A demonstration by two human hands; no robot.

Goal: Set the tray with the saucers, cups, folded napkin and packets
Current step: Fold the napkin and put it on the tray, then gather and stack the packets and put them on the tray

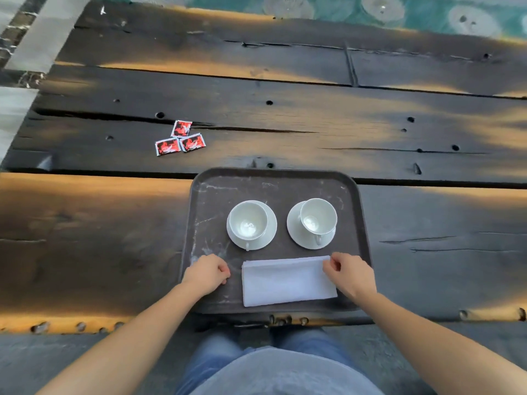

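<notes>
A dark brown tray (211, 192) lies at the table's near edge. On it stand two white cups, the left cup (248, 220) on a saucer (268, 238) and the right cup (318, 216) on a saucer (295, 226). In front of them lies a folded white napkin (286, 282). My left hand (206, 273) rests curled on the tray just left of the napkin, holding nothing. My right hand (352, 273) touches the napkin's right far corner with its fingertips. Three red packets (180, 139) lie on the table beyond the tray, to the left.
The table is dark weathered wooden planks (399, 132) with gaps and holes. Its near edge (85, 326) runs just in front of my lap. A teal patterned surface (399, 12) lies past the far edge.
</notes>
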